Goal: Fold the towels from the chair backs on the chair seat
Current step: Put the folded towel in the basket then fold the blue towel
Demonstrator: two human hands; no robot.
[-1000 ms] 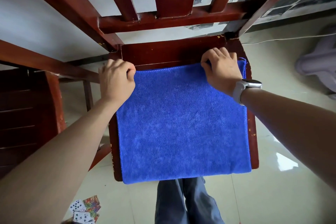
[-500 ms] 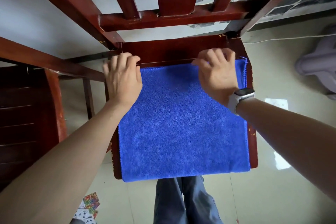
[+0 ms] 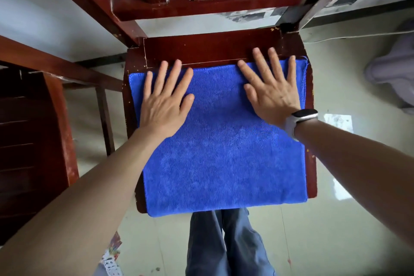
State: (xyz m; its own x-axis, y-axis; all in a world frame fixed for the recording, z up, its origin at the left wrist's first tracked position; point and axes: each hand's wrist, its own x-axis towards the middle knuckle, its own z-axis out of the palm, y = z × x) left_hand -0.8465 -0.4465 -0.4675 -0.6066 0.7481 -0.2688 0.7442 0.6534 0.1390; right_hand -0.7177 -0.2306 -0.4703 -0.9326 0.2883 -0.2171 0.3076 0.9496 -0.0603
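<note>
A blue towel (image 3: 224, 154) lies flat on the dark red wooden chair seat (image 3: 206, 48), covering most of it, with its near edge at the seat's front. My left hand (image 3: 164, 101) presses flat on the towel's far left part, fingers straight and spread. My right hand (image 3: 271, 87), with a watch on the wrist, lies flat on the far right part, its fingertips reaching past the towel's far edge onto bare wood. The slatted chair back (image 3: 210, 0) rises behind the seat with no towel on it.
A second dark wooden chair (image 3: 31, 136) stands close on the left. My legs in blue trousers (image 3: 226, 244) are right at the seat's front. Playing cards (image 3: 112, 257) lie on the glossy tiled floor at lower left. A pale purple object (image 3: 394, 71) sits at the right edge.
Both hands let go of the towel's far corners, opened out, and now press flat on its far part. The towel stays spread on the seat.
</note>
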